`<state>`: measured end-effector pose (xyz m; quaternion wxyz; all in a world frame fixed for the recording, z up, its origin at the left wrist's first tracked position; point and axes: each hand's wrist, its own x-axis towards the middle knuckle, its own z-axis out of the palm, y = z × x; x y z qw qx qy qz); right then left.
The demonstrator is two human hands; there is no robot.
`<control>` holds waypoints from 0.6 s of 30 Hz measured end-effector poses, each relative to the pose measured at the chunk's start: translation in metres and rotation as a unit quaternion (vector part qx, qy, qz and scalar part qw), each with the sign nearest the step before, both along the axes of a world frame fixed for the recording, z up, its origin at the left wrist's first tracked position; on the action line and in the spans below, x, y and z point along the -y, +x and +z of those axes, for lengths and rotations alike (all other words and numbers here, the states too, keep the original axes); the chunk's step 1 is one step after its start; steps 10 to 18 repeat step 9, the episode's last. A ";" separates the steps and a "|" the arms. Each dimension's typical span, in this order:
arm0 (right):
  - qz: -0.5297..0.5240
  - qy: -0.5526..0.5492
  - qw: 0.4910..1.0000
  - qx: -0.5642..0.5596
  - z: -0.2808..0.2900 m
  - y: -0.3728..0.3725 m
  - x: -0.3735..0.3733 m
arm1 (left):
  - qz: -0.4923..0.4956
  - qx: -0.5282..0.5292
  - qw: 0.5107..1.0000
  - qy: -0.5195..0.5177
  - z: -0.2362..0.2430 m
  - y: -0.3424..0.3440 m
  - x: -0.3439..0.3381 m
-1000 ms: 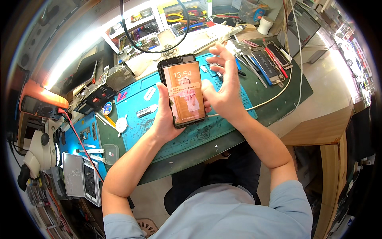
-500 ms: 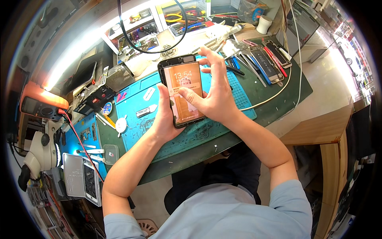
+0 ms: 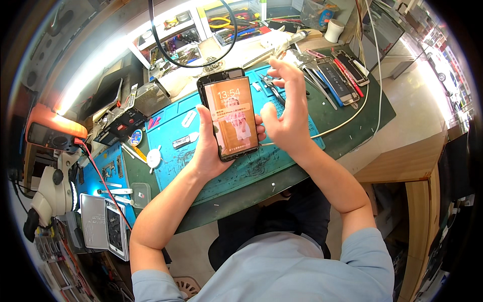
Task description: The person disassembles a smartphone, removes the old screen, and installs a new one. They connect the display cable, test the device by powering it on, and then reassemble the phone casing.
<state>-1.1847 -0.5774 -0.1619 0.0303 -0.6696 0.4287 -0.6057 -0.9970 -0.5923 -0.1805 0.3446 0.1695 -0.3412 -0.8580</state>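
A smartphone (image 3: pixel 232 126) with its lit screen toward me rests in my left hand (image 3: pixel 205 138). The thumb lies along its left edge and fingertips curl round its right edge. At the top, the screen panel sits short of the black frame, leaving a dark strip of the inside bare. My right hand (image 3: pixel 289 113) is raised just right of the phone, apart from it, with fingers loosely bent and nothing in them. Behind that hand a pair of dark pliers (image 3: pixel 274 90) lies on the blue work mat (image 3: pixel 176 166).
An opened phone body (image 3: pixel 337 83), tweezers and screwdrivers lie at the right. An orange multimeter (image 3: pixel 55 128) and a white microscope (image 3: pixel 50 191) stand at the left. A black cable loop (image 3: pixel 193 65) hangs over the far side. A white cable (image 3: pixel 347 123) crosses the mat's right edge.
My right hand has drawn off the screen and moved right, its thumb lifting from the glass. The phone stays in my left hand, nearly still. The pliers now show more fully.
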 end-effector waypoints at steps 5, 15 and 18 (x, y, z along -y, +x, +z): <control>-0.057 -0.023 0.972 -0.226 0.013 0.015 -0.036 | 0.003 -0.030 0.999 0.018 -0.007 0.006 0.001; -0.061 -0.024 0.960 -0.271 -0.004 0.022 -0.042 | 0.010 0.031 0.999 -0.020 0.011 0.000 -0.005; -0.061 -0.024 0.960 -0.271 -0.004 0.022 -0.042 | 0.010 0.031 0.999 -0.020 0.011 0.000 -0.005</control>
